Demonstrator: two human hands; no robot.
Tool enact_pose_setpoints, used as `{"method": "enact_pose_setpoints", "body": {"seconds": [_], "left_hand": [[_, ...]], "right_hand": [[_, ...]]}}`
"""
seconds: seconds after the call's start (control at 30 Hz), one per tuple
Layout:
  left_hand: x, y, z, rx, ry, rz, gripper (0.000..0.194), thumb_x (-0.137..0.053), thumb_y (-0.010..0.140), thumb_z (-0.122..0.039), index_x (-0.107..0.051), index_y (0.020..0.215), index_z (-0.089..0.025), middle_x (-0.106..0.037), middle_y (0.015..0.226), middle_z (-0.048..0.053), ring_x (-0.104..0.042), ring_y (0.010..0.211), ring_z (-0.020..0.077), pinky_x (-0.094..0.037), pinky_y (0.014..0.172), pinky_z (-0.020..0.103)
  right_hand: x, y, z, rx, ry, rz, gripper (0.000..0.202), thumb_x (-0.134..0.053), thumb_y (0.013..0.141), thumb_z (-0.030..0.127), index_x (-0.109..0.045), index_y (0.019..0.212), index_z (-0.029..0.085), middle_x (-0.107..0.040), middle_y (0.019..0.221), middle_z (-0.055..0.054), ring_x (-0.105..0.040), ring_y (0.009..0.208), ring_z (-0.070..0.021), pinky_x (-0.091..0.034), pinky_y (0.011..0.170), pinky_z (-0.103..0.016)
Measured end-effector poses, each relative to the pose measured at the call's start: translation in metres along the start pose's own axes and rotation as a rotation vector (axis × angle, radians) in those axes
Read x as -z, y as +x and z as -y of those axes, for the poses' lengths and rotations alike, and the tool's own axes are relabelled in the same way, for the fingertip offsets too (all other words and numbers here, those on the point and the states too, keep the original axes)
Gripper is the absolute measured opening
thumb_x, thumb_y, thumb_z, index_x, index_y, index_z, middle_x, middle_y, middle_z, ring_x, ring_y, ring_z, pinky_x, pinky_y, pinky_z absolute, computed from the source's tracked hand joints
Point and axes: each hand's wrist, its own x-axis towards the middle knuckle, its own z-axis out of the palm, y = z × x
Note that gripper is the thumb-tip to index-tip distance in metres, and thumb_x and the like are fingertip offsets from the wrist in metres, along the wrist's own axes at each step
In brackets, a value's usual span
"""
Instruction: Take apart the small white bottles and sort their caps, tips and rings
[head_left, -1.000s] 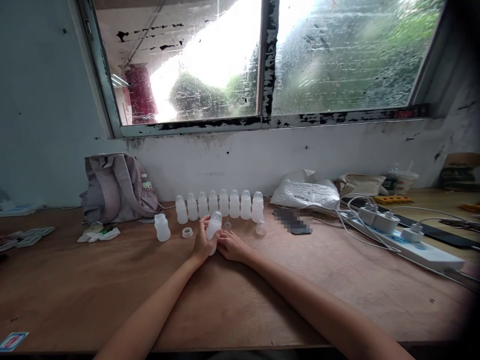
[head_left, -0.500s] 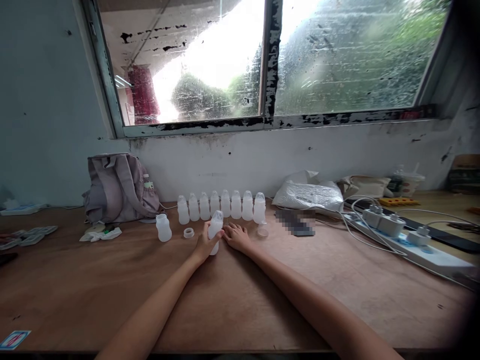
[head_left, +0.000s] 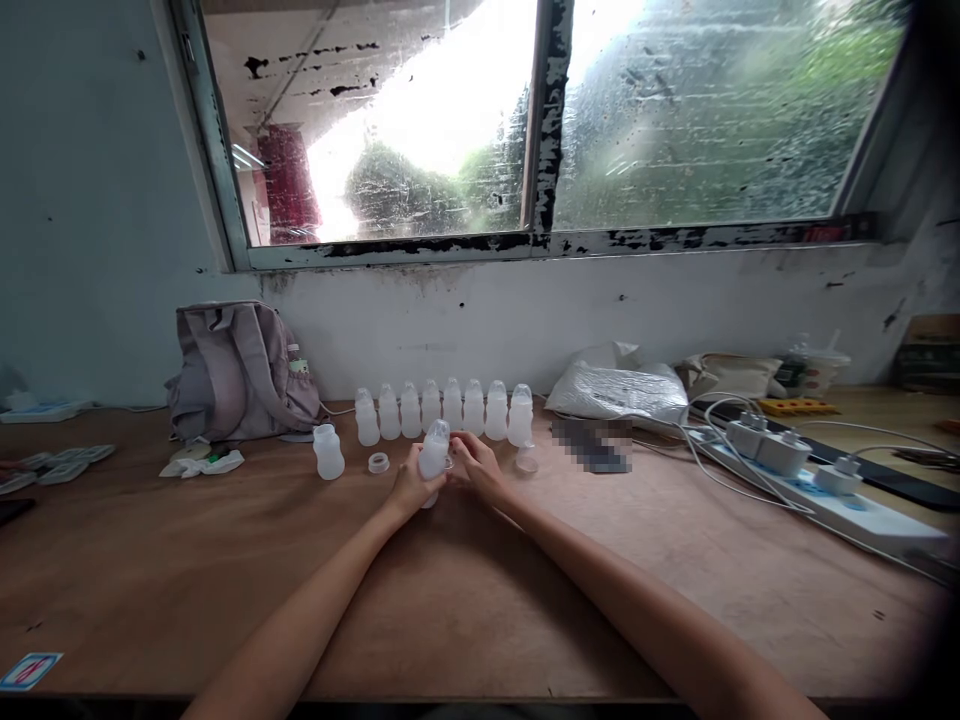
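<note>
A frosted white baby bottle [head_left: 433, 460] with a clear dome cap leans slightly, my left hand [head_left: 414, 487] closed around its body. My right hand [head_left: 480, 468] is just to the right of it, thumb and fingers curled together beside the cap. Between the hands shows a small clear round piece [head_left: 448, 463], too small to name; whether my right fingers grip it is hard to see. To the left stand an open bottle [head_left: 328, 453] without a top and a white collar ring [head_left: 379, 463] lying on the table. Past my right hand lies a clear nipple-like part [head_left: 526, 460].
Several capped bottles [head_left: 452, 408] form a row behind my hands. A grey backpack [head_left: 236, 370] leans on the wall at left, with a crumpled tissue [head_left: 202, 463] before it. Right of the row lie a silvery bag [head_left: 619, 390], a blurred-out dark item [head_left: 592, 445] and a power strip [head_left: 847, 505] with cables.
My right hand has lifted from lying flat on the table, and its fingers have curled in near the bottle. The clear round piece now shows between the hands. The bottle tilts slightly more.
</note>
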Motion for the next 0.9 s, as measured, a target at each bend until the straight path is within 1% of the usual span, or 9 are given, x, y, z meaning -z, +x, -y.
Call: {"method": "enact_pose_setpoints", "body": {"seconds": [0.13,0.23,0.3,0.4,0.5,0.6,0.77,0.83,0.9], "left_hand": [[-0.002,-0.005,-0.006,-0.039,-0.019,0.061,0.043,-0.065,0.056,-0.034,-0.046,0.093,-0.02,-0.058,0.078,0.0,-0.054,0.071,0.0178,-0.041,0.061,0.028],[-0.005,-0.007,-0.012,-0.051,-0.107,0.097,0.048,-0.066,0.055,-0.027,-0.047,0.099,-0.019,-0.058,0.086,0.002,-0.054,0.078,0.0182,-0.041,0.066,0.029],[-0.006,-0.006,-0.014,0.008,-0.211,0.141,0.05,-0.067,0.054,-0.021,-0.048,0.1,-0.016,-0.057,0.085,0.003,-0.054,0.075,0.0173,-0.042,0.064,0.028],[-0.008,-0.004,-0.016,0.164,-0.427,0.295,0.041,-0.064,0.055,-0.018,-0.05,0.094,-0.013,-0.056,0.071,0.001,-0.053,0.058,0.0136,-0.042,0.053,0.026],[-0.006,-0.003,-0.018,0.274,-0.617,0.443,0.023,-0.059,0.06,-0.02,-0.053,0.08,-0.011,-0.054,0.064,0.001,-0.052,0.051,0.0122,-0.039,0.047,0.024],[-0.001,-0.002,-0.022,0.327,-0.74,0.503,0.017,-0.057,0.06,-0.02,-0.054,0.074,-0.01,-0.055,0.065,0.003,-0.052,0.051,0.0121,-0.039,0.047,0.023],[0.007,-0.01,-0.027,0.454,-1.007,0.588,0.026,-0.052,0.064,-0.026,-0.054,0.085,-0.011,-0.056,0.067,0.004,-0.052,0.053,0.011,-0.039,0.05,0.023],[0.008,-0.017,-0.028,0.506,-1.035,0.715,0.032,-0.05,0.063,-0.028,-0.053,0.09,-0.011,-0.057,0.065,0.004,-0.053,0.052,0.0119,-0.039,0.051,0.023],[0.007,-0.024,-0.029,0.522,-0.969,0.875,0.035,-0.052,0.061,-0.026,-0.052,0.092,-0.011,-0.057,0.065,0.005,-0.054,0.051,0.0135,-0.039,0.05,0.025]], "right_hand": [[0.0,-0.002,0.027,-0.104,0.328,0.089,0.036,-0.038,0.079,0.045,-0.05,0.103,0.021,-0.058,0.094,-0.003,-0.053,0.085,-0.0156,-0.042,0.07,-0.025],[-0.001,-0.003,0.037,-0.133,0.441,0.127,0.033,-0.051,0.072,0.044,-0.053,0.094,0.02,-0.059,0.083,-0.002,-0.054,0.08,-0.0153,-0.041,0.069,-0.025],[-0.001,-0.001,0.038,-0.182,0.483,0.11,0.03,-0.056,0.067,0.044,-0.054,0.08,0.018,-0.058,0.075,-0.001,-0.054,0.074,-0.0153,-0.041,0.066,-0.025],[0.002,0.003,0.036,-0.265,0.542,0.108,0.031,-0.057,0.066,0.046,-0.052,0.071,0.016,-0.057,0.067,-0.002,-0.055,0.068,-0.0157,-0.041,0.062,-0.025],[0.006,0.007,0.038,-0.316,0.571,0.124,0.032,-0.057,0.066,0.047,-0.052,0.071,0.016,-0.057,0.064,-0.001,-0.056,0.067,-0.0169,-0.042,0.06,-0.026],[0.006,0.009,0.042,-0.328,0.586,0.15,0.032,-0.056,0.067,0.047,-0.052,0.073,0.016,-0.058,0.065,-0.002,-0.056,0.067,-0.0174,-0.042,0.057,-0.026],[0.007,0.016,0.041,-0.332,0.555,0.216,0.038,-0.048,0.07,0.051,-0.053,0.08,0.015,-0.062,0.073,-0.007,-0.056,0.061,-0.0165,-0.037,0.046,-0.024],[0.016,0.024,0.035,-0.308,0.531,0.186,0.041,-0.042,0.073,0.054,-0.053,0.086,0.016,-0.062,0.079,-0.007,-0.056,0.064,-0.0168,-0.039,0.048,-0.025],[0.033,0.035,0.026,-0.257,0.463,0.064,0.042,-0.038,0.074,0.054,-0.054,0.088,0.018,-0.062,0.083,-0.006,-0.057,0.07,-0.0165,-0.041,0.054,-0.026]]}}
